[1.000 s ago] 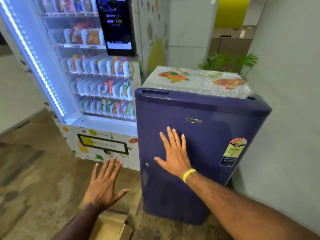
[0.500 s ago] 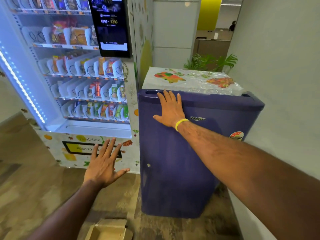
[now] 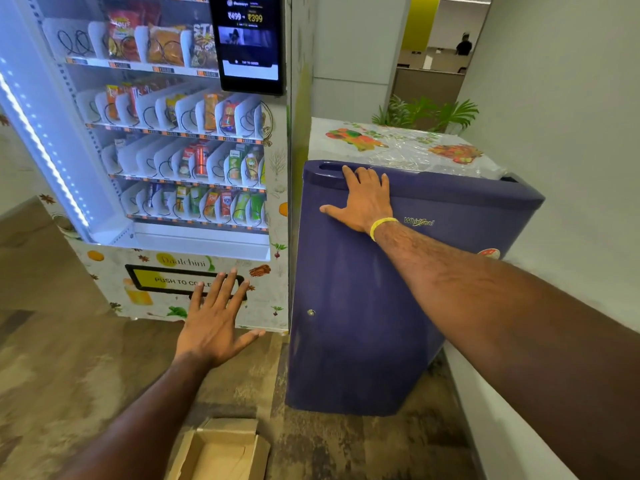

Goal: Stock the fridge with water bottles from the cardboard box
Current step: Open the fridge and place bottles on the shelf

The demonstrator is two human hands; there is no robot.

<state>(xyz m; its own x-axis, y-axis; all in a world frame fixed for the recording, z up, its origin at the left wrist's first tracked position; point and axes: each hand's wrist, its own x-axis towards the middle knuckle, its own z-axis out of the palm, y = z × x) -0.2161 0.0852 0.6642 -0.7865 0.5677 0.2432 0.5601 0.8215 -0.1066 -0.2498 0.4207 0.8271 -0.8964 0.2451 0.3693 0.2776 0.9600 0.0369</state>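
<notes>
A small purple fridge [image 3: 349,323] stands on the floor with its door closed. My right hand [image 3: 360,199] lies flat against the top of the door, its fingertips on the upper edge just right of the handle recess [image 3: 329,167]. My left hand [image 3: 214,320] hovers open with spread fingers, left of the fridge and in front of the vending machine. At the bottom edge an open cardboard box [image 3: 221,448] lies on the floor; the part in view shows no water bottles.
A lit snack vending machine [image 3: 166,150] stands directly left of the fridge. A grey wall [image 3: 568,168] runs close along the fridge's right side. A plastic-covered printed sheet [image 3: 398,143] tops the fridge, with a plant [image 3: 426,112] behind. A person stands far back.
My right hand has slid up from the middle of the fridge door to its top edge. The view has risen and moved closer. My left hand stays open in the air.
</notes>
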